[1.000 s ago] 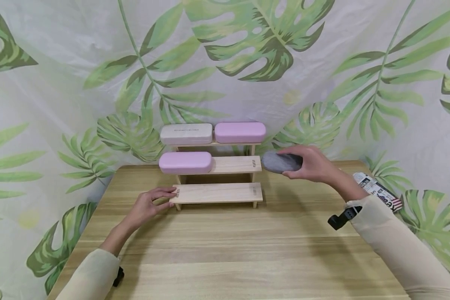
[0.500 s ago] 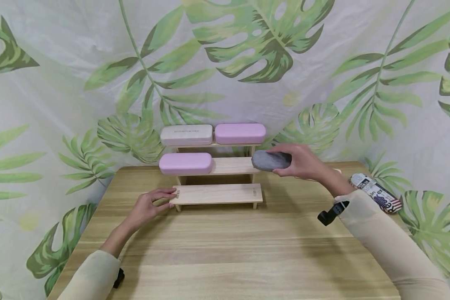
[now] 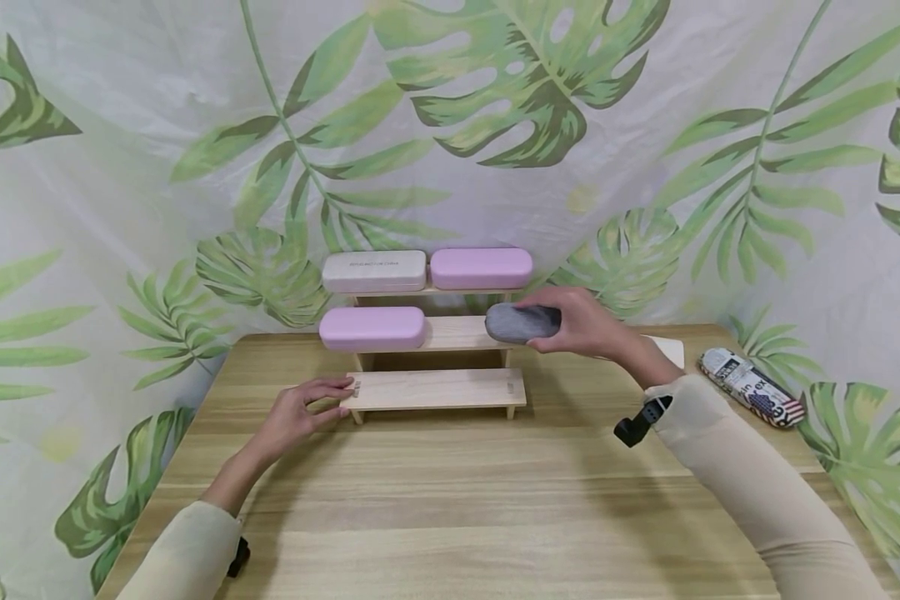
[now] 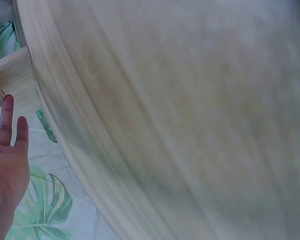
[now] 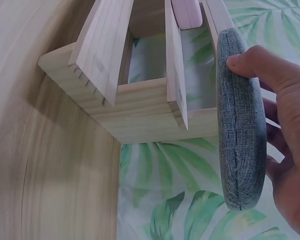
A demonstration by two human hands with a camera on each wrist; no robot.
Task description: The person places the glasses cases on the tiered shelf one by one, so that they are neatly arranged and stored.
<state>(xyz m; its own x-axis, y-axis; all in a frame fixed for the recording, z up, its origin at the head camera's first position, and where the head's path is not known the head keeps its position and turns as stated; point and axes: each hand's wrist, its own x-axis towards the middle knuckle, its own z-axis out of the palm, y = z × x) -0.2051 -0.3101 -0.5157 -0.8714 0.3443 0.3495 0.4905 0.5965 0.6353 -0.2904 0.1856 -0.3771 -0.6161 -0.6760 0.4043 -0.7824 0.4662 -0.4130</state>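
Right of centre, the right hand grips a grey case; lower left, the left hand, fingers straight, touches the wooden stand.

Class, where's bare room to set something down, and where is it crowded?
Free: tabletop between the bottom shelf and the sleeves; that shelf, right of the left grip. Crowded: top shelf, with white case and pink case; middle shelf, small gap between another pink case and gray case in right grip.
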